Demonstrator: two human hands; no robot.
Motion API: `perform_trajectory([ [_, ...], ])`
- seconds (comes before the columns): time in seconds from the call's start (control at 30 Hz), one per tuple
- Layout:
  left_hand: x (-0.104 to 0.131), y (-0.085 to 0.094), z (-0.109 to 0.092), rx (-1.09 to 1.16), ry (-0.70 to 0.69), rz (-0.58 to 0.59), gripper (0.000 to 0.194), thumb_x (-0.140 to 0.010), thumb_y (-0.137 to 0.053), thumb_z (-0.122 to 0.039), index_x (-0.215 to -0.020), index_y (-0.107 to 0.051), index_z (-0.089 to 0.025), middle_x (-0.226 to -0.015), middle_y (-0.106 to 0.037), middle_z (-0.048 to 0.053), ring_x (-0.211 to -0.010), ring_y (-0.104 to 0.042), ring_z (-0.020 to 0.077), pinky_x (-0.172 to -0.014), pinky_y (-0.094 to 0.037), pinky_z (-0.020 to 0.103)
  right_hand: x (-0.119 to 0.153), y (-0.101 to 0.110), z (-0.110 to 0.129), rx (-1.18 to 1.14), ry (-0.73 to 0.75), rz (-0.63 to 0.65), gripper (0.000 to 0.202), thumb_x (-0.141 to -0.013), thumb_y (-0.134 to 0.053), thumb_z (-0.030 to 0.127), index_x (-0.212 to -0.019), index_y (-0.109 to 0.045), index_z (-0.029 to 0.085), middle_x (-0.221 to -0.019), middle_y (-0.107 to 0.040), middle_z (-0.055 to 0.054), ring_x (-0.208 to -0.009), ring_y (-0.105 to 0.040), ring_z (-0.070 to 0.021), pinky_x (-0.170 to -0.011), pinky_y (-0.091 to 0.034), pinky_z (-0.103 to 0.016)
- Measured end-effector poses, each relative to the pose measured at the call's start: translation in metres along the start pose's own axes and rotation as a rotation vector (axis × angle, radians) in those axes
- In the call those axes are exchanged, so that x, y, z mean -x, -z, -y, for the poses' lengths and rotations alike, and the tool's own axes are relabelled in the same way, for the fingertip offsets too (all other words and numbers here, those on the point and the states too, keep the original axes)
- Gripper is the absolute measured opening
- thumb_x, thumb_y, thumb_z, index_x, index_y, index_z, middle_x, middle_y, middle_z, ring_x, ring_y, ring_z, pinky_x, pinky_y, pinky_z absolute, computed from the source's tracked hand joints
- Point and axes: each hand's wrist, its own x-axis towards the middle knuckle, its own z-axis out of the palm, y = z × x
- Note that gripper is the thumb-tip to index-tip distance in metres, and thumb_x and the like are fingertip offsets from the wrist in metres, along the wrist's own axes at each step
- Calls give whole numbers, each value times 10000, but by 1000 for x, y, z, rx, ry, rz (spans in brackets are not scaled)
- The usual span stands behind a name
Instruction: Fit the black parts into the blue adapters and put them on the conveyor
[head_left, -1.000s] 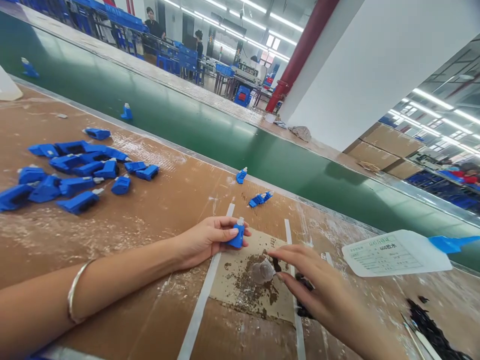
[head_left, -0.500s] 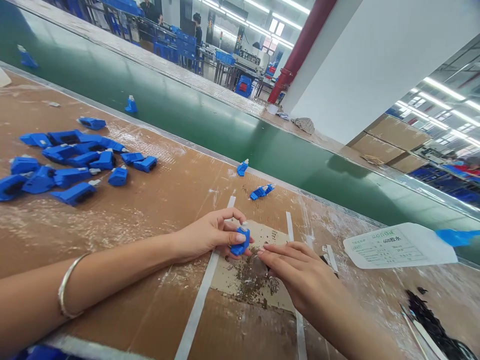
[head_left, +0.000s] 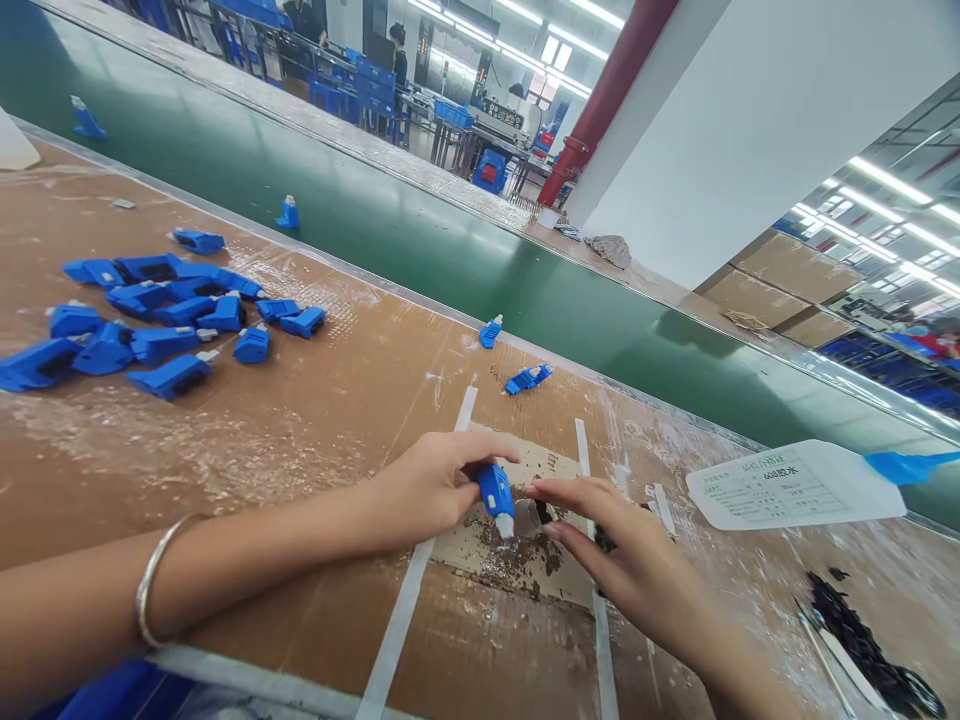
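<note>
My left hand [head_left: 424, 485] grips a small blue plastic part [head_left: 495, 495] with a white tip, tilted so the tip points down at a small clear blob [head_left: 529, 517] on a stained cardboard patch [head_left: 517, 565]. My right hand [head_left: 622, 560] lies flat just right of the blob, its fingertips touching or nearly touching it. A silver bangle [head_left: 154, 590] sits on my left wrist. Both hands rest over the brown work table [head_left: 315, 420].
A heap of blue parts [head_left: 150, 325] lies at the left. Two loose blue parts [head_left: 527, 379] sit near the green conveyor belt [head_left: 420, 250], with more riding on it. A white labelled bottle with a blue nozzle [head_left: 795, 485] lies at the right, black bits [head_left: 862, 650] below it.
My left hand has turned the blue part from white tip up to white tip down onto the clear blob. My right hand moved in to the blob and stays beside it.
</note>
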Motion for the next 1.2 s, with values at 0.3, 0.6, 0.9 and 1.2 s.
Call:
perform_trajectory([
  [0.3,16,-14,-6,-343,-221,-78,422,-910,-470,-79,-1316,-566,-148,-1188,-727,121,-1064,-706,213,-919,-569,309,-1,-10,12,-630,-202,-229,222,-879,-717,295,-1086,-637,281,-1077,-794,-45,-1050,-743,-202,-868,-629,-298],
  [0.6,22,-20,-10,-280,-243,-83,441,-915,-472,-80,-1347,-529,-140,-1236,-707,113,-1099,-692,203,-953,-547,278,1,-25,25,-590,-128,-265,125,-912,-681,255,-1029,-656,293,-1161,-770,-31,-1113,-720,-211,-961,-611,-366],
  [0.9,19,-19,-14,-225,-186,-43,450,-869,-470,-66,-1298,-562,-164,-1150,-724,105,-1006,-700,215,-897,-557,303,-1,-25,21,-274,101,-236,295,-924,-631,144,-1149,-703,319,-1207,-751,-18,-1157,-698,-213,-984,-607,-410],
  [1.2,18,-18,-17,106,92,-112,429,-815,-508,-107,-1226,-521,-227,-789,-613,-23,-640,-612,111,-579,-500,207,5,-46,33,166,339,-356,576,-962,-599,240,-1500,-410,162,-1337,-654,-166,-1305,-590,-235,-1034,-537,-398],
])
